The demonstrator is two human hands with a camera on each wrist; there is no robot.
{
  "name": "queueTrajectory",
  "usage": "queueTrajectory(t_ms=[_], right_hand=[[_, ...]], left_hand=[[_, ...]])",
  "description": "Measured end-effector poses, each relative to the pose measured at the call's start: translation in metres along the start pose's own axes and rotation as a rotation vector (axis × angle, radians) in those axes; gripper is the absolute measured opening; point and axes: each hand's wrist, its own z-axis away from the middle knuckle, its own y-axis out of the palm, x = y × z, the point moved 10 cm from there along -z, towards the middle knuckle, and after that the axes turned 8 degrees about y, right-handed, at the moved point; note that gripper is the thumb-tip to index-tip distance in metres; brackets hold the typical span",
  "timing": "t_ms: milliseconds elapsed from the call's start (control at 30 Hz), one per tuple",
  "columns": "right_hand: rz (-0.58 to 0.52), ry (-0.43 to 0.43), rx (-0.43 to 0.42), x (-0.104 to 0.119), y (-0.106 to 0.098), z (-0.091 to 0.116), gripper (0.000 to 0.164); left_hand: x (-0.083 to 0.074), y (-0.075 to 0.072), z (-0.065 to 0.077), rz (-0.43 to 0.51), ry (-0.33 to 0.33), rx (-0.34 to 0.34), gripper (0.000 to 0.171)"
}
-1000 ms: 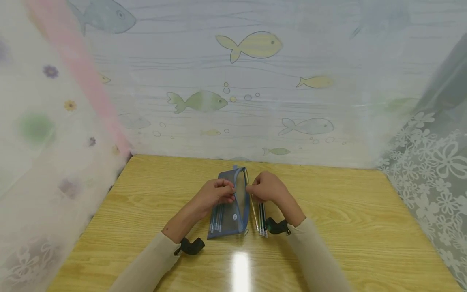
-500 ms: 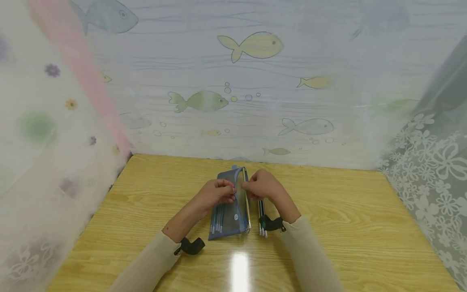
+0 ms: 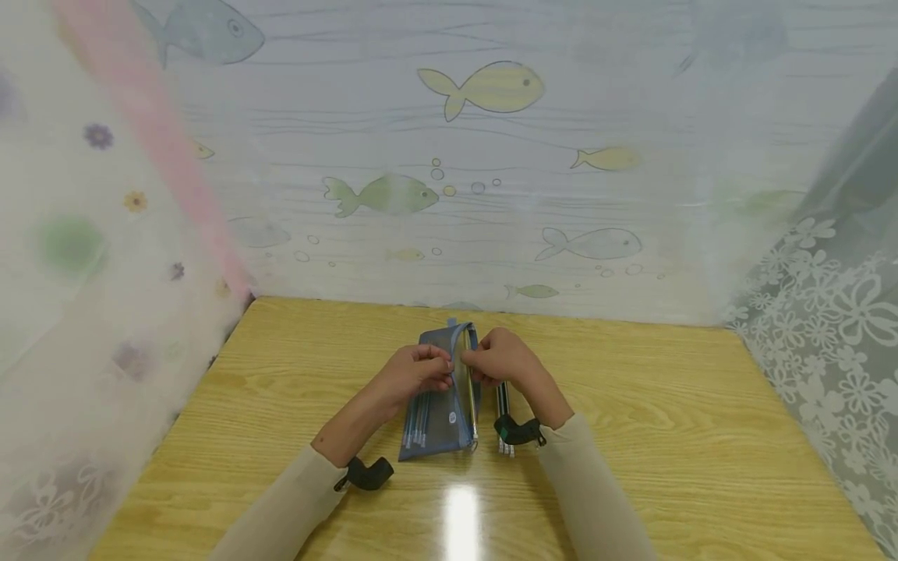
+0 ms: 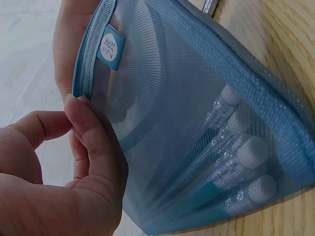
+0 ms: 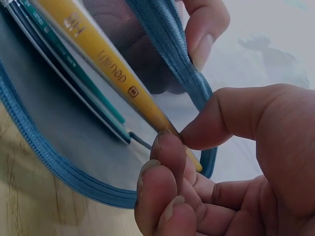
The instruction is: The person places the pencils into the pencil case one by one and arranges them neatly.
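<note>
While in the mouth of the pouch (image 4: 162, 98), yellow pencil (image 5: 113, 73) in right fingers' (image 5: 170, 152) pinch, rim (image 4: 93, 54) in left fingers' (image 4: 93, 132).

In the right wrist view, the yellow pencil (image 5: 106, 61) bears the letters HB, then, further along its side, the brand name deli, followed by a small square mark (image 5: 133, 92). A green pencil (image 5: 86, 79) beside it carries fine pale lettering. On the blue mesh pouch (image 4: 187, 64), a round white label (image 4: 109, 47) shows dark characters turned sideways, probably Chinese, though too unclear to be read with confidence
</note>
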Motion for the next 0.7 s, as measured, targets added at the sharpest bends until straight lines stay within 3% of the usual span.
queueTrajectory(t_ms=[267, 700], right_hand=[[-0.064, -0.018, 0.01, 0.0006, 0.0034, 0.0007, 0.032], [-0.02, -0.029, 0.023, 0.0032, 0.0054, 0.0014, 0.031]], left_hand=[[0.0019, -0.0001, -0.001, 0.013, 0.001, -0.011, 0.017], [0.0002, 0.0006, -0.0001, 0.018, -0.005, -0.016, 0.015]])
